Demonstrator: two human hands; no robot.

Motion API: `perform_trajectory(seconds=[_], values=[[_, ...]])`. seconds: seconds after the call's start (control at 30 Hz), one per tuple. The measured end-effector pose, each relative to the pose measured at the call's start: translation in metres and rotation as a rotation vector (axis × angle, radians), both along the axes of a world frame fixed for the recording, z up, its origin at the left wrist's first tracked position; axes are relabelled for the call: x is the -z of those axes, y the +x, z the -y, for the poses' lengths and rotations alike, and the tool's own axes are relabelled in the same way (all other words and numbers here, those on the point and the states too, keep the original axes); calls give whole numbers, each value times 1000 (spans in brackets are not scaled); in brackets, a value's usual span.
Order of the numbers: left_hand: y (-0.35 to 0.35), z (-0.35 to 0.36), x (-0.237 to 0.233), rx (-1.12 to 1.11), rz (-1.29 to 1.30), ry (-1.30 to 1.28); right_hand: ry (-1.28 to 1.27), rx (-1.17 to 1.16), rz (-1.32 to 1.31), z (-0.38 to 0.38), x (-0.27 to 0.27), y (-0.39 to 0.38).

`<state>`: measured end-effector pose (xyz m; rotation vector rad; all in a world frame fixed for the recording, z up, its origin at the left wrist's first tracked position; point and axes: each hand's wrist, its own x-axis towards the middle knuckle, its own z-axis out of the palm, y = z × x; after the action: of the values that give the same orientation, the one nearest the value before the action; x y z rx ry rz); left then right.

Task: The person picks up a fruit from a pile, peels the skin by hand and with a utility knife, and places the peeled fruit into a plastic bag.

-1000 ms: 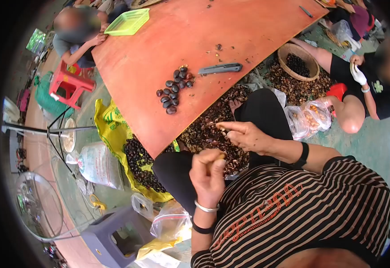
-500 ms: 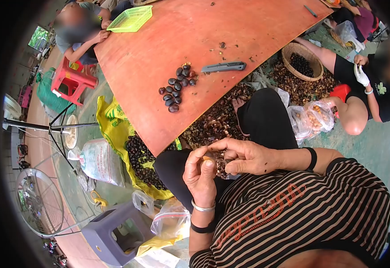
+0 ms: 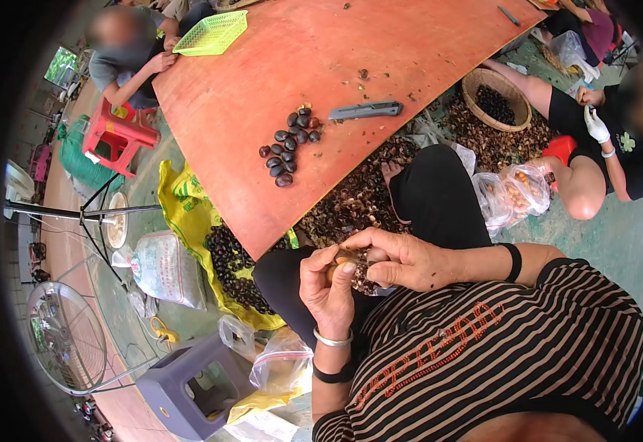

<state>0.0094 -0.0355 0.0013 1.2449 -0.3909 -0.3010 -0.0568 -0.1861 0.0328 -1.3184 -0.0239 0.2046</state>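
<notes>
My left hand (image 3: 325, 291) is closed around a chestnut (image 3: 345, 260), whose yellowish flesh shows between thumb and fingers. Close against it, my right hand (image 3: 413, 261) has its index finger reaching over to the left fingertips and its thumb drawn in. Whether a small piece sits in the right fingers is hidden. Beyond the hands, dark shiny chestnuts (image 3: 290, 145) lie grouped on the reddish board (image 3: 218, 158). A grey utility knife (image 3: 365, 110) rests beside them.
Shell scraps (image 3: 354, 210) cover the ground under the board's edge. More chestnuts (image 3: 229, 261) lie on a yellow sack (image 3: 181, 195) at left. A grey stool (image 3: 181, 390) stands near my left arm. Co-workers sit at right, near a wicker basket (image 3: 524, 121), and at upper left.
Both hands stay together at nearly the same spot. The left fingers have shifted slightly, and more of the chestnut's yellowish flesh shows. The view has moved a little.
</notes>
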Motion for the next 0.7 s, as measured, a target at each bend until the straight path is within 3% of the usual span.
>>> perform_trajectory(seconds=[0.23, 0.3, 0.43, 0.5, 0.57, 0.6, 0.63, 0.7], values=[[0, 0, -3, -8, 15, 36, -28, 16, 12, 0, 10, 1], [0, 0, -3, -28, 96, 112, -249, 102, 164, -2, 20, 2], [0, -4, -1, -36, 250, 321, -232, 136, 110, -4, 21, 2], [-5, -5, -11, 53, 99, 284, -74, 138, -200, -5, 28, 3], [-14, 8, -33, 208, 459, 250, -36, 215, -427, 6, 59, 8], [-12, 4, -36, 275, 324, 309, 10, 203, -407, 8, 56, 7], [-7, 6, -25, 276, 40, 101, 35, 176, -381, 16, 47, 9], [-2, 0, -26, 223, -199, -97, 138, 187, -300, 20, 25, 8]])
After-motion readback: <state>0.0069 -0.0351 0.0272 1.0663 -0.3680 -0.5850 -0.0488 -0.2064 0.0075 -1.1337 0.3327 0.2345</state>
